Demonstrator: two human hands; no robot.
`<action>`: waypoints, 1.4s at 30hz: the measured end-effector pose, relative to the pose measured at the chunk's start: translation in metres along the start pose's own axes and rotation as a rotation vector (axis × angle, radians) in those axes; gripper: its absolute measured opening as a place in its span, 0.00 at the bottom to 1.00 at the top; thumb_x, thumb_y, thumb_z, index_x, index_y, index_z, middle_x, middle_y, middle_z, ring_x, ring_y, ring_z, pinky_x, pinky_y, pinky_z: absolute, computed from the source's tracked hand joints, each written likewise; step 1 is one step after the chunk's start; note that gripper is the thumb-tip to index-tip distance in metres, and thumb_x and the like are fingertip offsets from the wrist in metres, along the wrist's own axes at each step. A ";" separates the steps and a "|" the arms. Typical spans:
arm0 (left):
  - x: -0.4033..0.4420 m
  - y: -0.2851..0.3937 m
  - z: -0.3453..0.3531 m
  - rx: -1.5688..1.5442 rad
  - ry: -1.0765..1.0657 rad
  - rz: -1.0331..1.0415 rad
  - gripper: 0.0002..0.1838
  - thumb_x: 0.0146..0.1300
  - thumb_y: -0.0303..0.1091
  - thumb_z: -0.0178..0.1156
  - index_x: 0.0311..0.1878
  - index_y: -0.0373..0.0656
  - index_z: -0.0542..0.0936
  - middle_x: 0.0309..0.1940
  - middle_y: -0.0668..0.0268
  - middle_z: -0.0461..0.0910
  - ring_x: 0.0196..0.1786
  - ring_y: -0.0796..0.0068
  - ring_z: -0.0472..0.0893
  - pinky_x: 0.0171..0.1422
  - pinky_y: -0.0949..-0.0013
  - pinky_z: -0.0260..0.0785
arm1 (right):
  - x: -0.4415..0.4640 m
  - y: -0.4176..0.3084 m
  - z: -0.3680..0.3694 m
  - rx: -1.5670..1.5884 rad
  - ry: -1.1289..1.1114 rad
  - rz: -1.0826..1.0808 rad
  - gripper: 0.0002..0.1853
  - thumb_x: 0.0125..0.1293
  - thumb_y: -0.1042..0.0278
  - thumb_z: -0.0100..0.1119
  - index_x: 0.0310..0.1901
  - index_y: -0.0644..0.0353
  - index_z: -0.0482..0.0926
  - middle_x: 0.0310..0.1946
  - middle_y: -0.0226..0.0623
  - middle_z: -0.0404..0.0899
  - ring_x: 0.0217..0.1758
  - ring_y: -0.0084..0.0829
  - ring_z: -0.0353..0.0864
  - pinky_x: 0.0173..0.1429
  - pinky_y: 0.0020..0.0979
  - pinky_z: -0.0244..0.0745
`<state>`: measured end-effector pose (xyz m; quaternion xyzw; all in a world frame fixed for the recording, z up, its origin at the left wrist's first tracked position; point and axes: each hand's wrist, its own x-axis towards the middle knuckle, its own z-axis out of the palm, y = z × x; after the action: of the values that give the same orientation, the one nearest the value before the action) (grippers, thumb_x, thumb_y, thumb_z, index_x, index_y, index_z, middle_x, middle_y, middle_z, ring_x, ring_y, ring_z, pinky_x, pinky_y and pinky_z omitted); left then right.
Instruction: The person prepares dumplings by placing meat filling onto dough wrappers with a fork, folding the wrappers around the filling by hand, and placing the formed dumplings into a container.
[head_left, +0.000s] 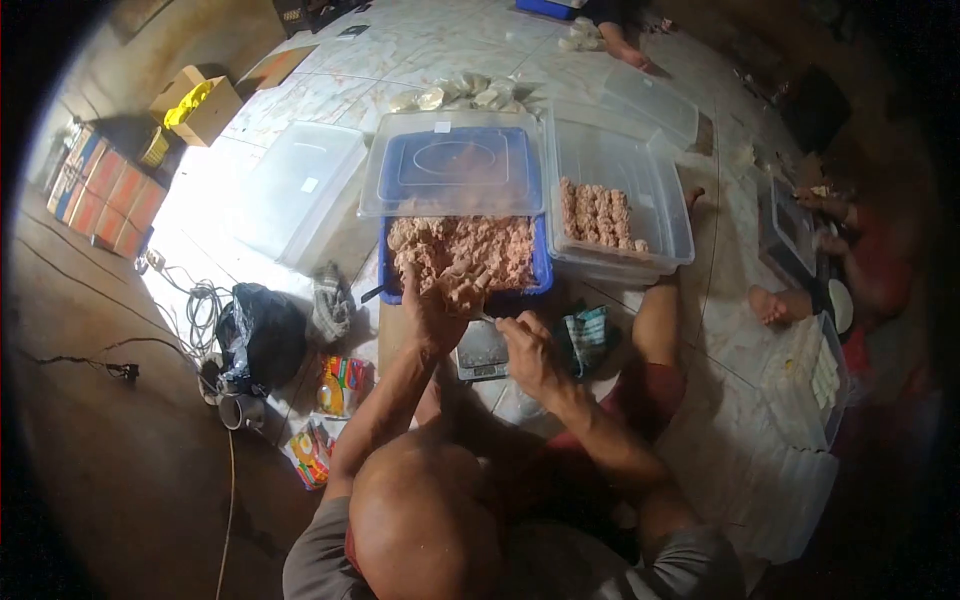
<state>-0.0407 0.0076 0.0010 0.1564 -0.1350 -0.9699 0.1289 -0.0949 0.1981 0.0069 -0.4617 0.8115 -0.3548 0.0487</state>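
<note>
The left grip (433,312) is curled round mix (463,288), the right grip (534,352) closed on a thin tool (487,318); shaped rows (600,215) part-fill the box (605,158) ahead-right, much loose mix remaining in the tub (549,272) just ahead.

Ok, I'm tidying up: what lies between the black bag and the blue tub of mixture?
In the head view, a grey cloth lies between the black bag and the blue tub, plus a dark strip by the tub's edge.
</note>
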 end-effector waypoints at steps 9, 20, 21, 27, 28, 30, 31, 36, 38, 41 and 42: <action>0.011 0.007 -0.002 -0.033 -0.076 -0.061 0.48 0.70 0.72 0.44 0.73 0.33 0.63 0.70 0.44 0.69 0.71 0.46 0.71 0.77 0.45 0.61 | 0.017 -0.013 -0.051 0.074 0.053 0.014 0.09 0.68 0.77 0.52 0.45 0.63 0.81 0.35 0.48 0.77 0.39 0.51 0.80 0.43 0.46 0.75; 0.011 0.034 -0.016 0.725 -0.198 -0.288 0.59 0.61 0.87 0.28 0.63 0.34 0.74 0.47 0.49 0.84 0.47 0.54 0.85 0.57 0.44 0.77 | 0.060 0.007 -0.085 -0.057 0.056 -0.010 0.09 0.69 0.72 0.52 0.45 0.62 0.80 0.42 0.48 0.82 0.46 0.53 0.82 0.49 0.46 0.77; 0.004 0.031 0.002 0.784 -0.159 -0.294 0.61 0.61 0.86 0.23 0.64 0.33 0.74 0.47 0.49 0.84 0.44 0.57 0.84 0.53 0.48 0.79 | 0.064 0.004 -0.083 -0.100 0.025 0.015 0.09 0.69 0.73 0.52 0.46 0.62 0.80 0.41 0.48 0.81 0.46 0.54 0.81 0.48 0.47 0.76; 0.039 0.037 -0.040 0.872 -0.297 -0.353 0.55 0.64 0.83 0.17 0.38 0.37 0.77 0.30 0.58 0.80 0.27 0.65 0.76 0.40 0.60 0.78 | 0.063 -0.003 -0.059 -0.036 0.011 -0.049 0.08 0.68 0.75 0.52 0.44 0.63 0.80 0.38 0.50 0.79 0.44 0.57 0.80 0.46 0.49 0.76; 0.041 0.037 -0.049 0.873 -0.369 -0.371 0.55 0.63 0.84 0.17 0.38 0.37 0.76 0.30 0.58 0.79 0.26 0.65 0.75 0.40 0.61 0.77 | 0.061 -0.001 -0.056 -0.002 0.003 -0.041 0.07 0.68 0.75 0.53 0.43 0.63 0.80 0.38 0.50 0.78 0.44 0.58 0.80 0.46 0.49 0.75; 0.032 0.037 -0.043 0.988 -0.335 -0.369 0.58 0.61 0.86 0.18 0.46 0.35 0.77 0.30 0.57 0.81 0.27 0.64 0.78 0.40 0.61 0.77 | 0.056 0.002 -0.054 0.000 0.006 -0.044 0.07 0.68 0.76 0.54 0.43 0.64 0.80 0.37 0.49 0.80 0.43 0.53 0.81 0.45 0.47 0.76; 0.025 0.034 -0.030 1.046 -0.284 -0.355 0.60 0.60 0.86 0.18 0.50 0.34 0.77 0.31 0.56 0.82 0.28 0.63 0.79 0.40 0.61 0.77 | 0.055 0.003 -0.056 -0.001 0.016 -0.052 0.07 0.67 0.76 0.55 0.43 0.64 0.81 0.37 0.48 0.81 0.41 0.48 0.83 0.44 0.44 0.77; 0.006 0.030 -0.003 0.952 -0.029 -0.264 0.65 0.58 0.88 0.22 0.68 0.31 0.70 0.39 0.50 0.84 0.36 0.56 0.84 0.47 0.56 0.79 | 0.051 0.005 -0.071 0.374 -0.104 0.114 0.08 0.66 0.75 0.57 0.43 0.68 0.83 0.38 0.47 0.85 0.41 0.36 0.85 0.49 0.35 0.78; 0.004 0.031 -0.001 0.926 -0.050 -0.279 0.64 0.58 0.88 0.23 0.68 0.31 0.69 0.41 0.48 0.84 0.39 0.55 0.85 0.50 0.54 0.78 | 0.051 0.002 -0.083 0.416 -0.162 0.169 0.07 0.67 0.76 0.57 0.43 0.67 0.82 0.39 0.45 0.85 0.41 0.35 0.85 0.48 0.34 0.78; 0.002 0.033 0.005 0.741 -0.058 -0.322 0.64 0.57 0.89 0.28 0.67 0.31 0.71 0.47 0.46 0.84 0.46 0.52 0.85 0.57 0.49 0.77 | 0.053 0.006 -0.087 0.342 -0.136 -0.032 0.07 0.66 0.76 0.57 0.43 0.66 0.83 0.36 0.42 0.84 0.39 0.38 0.83 0.45 0.36 0.77; 0.004 0.034 0.005 0.556 -0.069 -0.367 0.64 0.56 0.90 0.28 0.70 0.33 0.68 0.51 0.45 0.82 0.51 0.51 0.83 0.59 0.47 0.76 | 0.053 0.008 -0.086 0.267 -0.135 -0.169 0.08 0.67 0.76 0.56 0.43 0.65 0.84 0.35 0.40 0.83 0.39 0.39 0.83 0.44 0.37 0.77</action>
<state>-0.0392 -0.0238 0.0146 0.1742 -0.3683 -0.9077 -0.1000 -0.1658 0.2049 0.0796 -0.5406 0.7103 -0.4305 0.1341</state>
